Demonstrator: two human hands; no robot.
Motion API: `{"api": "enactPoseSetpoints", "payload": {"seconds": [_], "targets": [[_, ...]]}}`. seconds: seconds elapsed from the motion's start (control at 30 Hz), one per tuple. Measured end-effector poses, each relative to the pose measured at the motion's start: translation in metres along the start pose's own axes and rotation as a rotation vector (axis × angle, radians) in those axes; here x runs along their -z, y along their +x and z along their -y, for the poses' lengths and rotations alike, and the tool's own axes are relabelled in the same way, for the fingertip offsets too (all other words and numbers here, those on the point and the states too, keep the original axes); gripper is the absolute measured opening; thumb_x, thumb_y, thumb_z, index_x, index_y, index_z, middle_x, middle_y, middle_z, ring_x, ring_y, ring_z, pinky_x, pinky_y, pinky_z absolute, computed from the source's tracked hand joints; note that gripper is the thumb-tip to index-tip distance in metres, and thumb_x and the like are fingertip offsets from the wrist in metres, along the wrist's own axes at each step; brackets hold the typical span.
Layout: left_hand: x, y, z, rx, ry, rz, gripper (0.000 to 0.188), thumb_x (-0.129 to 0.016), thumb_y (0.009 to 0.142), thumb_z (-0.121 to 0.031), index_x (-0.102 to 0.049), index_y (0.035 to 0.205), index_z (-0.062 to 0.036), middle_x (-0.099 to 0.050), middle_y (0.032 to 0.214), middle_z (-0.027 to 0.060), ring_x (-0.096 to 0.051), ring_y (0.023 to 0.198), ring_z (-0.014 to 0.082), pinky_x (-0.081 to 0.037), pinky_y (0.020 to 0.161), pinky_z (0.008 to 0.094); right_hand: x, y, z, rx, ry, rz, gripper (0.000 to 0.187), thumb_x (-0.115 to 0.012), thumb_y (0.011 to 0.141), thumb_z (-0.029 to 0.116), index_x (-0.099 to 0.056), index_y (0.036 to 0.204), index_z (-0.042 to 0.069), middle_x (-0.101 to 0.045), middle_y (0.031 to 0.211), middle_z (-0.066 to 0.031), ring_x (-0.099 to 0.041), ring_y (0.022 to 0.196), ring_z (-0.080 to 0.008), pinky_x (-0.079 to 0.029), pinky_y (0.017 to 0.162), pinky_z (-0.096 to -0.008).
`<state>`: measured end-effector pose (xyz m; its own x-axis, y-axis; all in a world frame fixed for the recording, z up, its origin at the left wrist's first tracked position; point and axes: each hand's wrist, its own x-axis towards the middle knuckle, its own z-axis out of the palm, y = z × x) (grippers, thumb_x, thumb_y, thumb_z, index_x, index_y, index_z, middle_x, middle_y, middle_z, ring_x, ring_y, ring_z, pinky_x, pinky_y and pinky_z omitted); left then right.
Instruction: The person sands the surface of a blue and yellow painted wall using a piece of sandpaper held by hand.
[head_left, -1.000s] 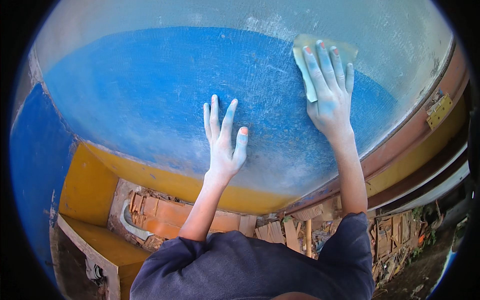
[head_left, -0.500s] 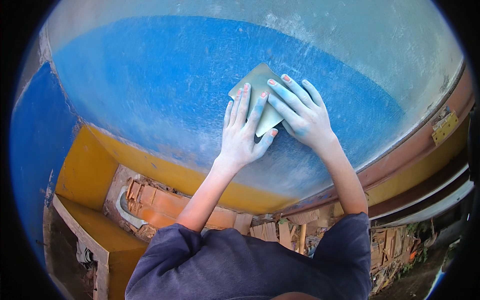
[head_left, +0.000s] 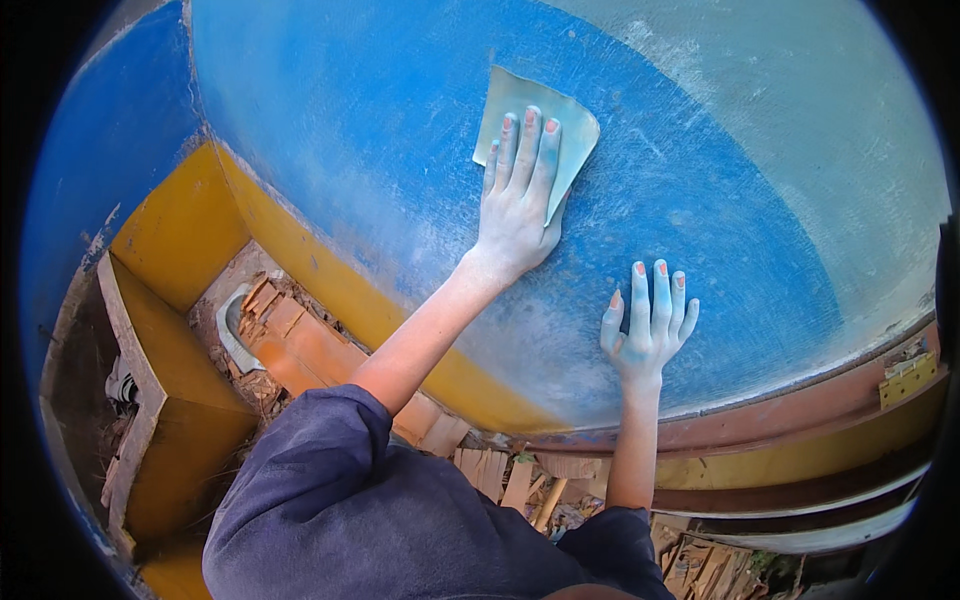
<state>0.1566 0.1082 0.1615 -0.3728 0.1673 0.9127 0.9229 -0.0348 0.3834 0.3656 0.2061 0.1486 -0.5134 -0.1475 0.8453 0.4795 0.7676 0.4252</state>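
Observation:
My left hand [head_left: 520, 205], coated in pale dust, holds a pale grey-green sheet of sandpaper [head_left: 574, 128] against the blue painted wall [head_left: 400, 150]. Its fingers lie straight over the sheet, while the thumb is mostly hidden behind the sheet's lower edge. One corner of the sandpaper sticks up past the fingertips. Lower and to the right, my right hand [head_left: 648, 330] is open with its fingers spread in front of the wall. Nothing is in it, and blue-white dust covers the fingers. Whether its palm touches the wall I cannot tell.
A yellow band [head_left: 400, 340] edges the wall's bottom. At the lower left stands a yellow partition [head_left: 190, 370], beside orange boards [head_left: 310, 350] and a curved whitish piece [head_left: 232, 330]. Broken wood lies below. On the right is a reddish frame with a yellow hinge [head_left: 908, 380].
My right hand has come off the sandpaper and moved down, its fingers now spread. My left hand has moved up and slightly right with the sheet. The view has turned.

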Motion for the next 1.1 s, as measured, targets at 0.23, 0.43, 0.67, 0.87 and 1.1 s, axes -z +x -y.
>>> {"api": "enactPoseSetpoints", "payload": {"seconds": [0.23, 0.43, 0.67, 0.87, 1.1], "targets": [[-0.040, -0.088, -0.034, -0.039, 0.148, -0.028, 0.053, -0.056, 0.093, -0.029, -0.052, 0.145, -0.0209, -0.022, 0.156, 0.0250, -0.017, 0.144, 0.0439, -0.017, 0.114, 0.0532, 0.002, -0.006, -0.002, 0.007, 0.058, 0.012, 0.039, -0.057, 0.093, 0.025, -0.065, 0.130, 0.013, -0.057, 0.140, -0.0099, -0.042, 0.139, -0.0289, -0.017, 0.120, -0.0453], [0.001, 0.045, 0.016, -0.053, -0.004, -0.169, 0.064, -0.041, 0.103, -0.035, -0.018, 0.158, -0.0114, -0.009, 0.159, 0.0328, -0.006, 0.145, 0.0559, -0.010, 0.116, 0.0612, 0.001, -0.001, 0.002, 0.016, 0.082, -0.020, 0.036, -0.057, 0.093, 0.024, -0.068, 0.126, 0.015, -0.059, 0.137, -0.0089, -0.043, 0.138, -0.0293, -0.017, 0.120, -0.0446], [-0.056, -0.113, -0.015, -0.065, 0.233, 0.083, 0.064, -0.040, 0.102, -0.039, -0.022, 0.158, -0.0139, -0.005, 0.158, 0.0371, 0.004, 0.147, 0.0541, 0.008, 0.115, 0.0639, -0.006, -0.001, 0.009, -0.063, 0.043, -0.087, 0.030, -0.054, 0.095, 0.027, -0.071, 0.119, 0.021, -0.061, 0.135, -0.0045, -0.045, 0.136, -0.0266, -0.019, 0.120, -0.0449], [0.015, 0.023, 0.044, 0.183, 0.121, -0.175, 0.065, -0.032, 0.104, -0.033, -0.017, 0.155, 0.0053, -0.008, 0.160, 0.0325, -0.004, 0.148, 0.0505, -0.005, 0.119, 0.0575, -0.010, -0.002, 0.016, -0.070, 0.065, -0.098, 0.031, -0.052, 0.095, 0.028, -0.071, 0.119, 0.022, -0.060, 0.136, -0.0057, -0.040, 0.140, -0.0282, -0.015, 0.123, -0.0462], [-0.039, -0.151, 0.045, 0.242, 0.056, 0.067, 0.080, -0.043, 0.099, -0.040, -0.007, 0.157, 0.0015, 0.000, 0.162, 0.0305, 0.000, 0.147, 0.0552, -0.001, 0.114, 0.0683, -0.024, 0.013, 0.048, -0.086, 0.061, -0.059, 0.031, -0.053, 0.094, 0.026, -0.071, 0.119, 0.021, -0.056, 0.140, -0.0087, -0.035, 0.144, -0.0306, -0.009, 0.123, -0.0498]]}}
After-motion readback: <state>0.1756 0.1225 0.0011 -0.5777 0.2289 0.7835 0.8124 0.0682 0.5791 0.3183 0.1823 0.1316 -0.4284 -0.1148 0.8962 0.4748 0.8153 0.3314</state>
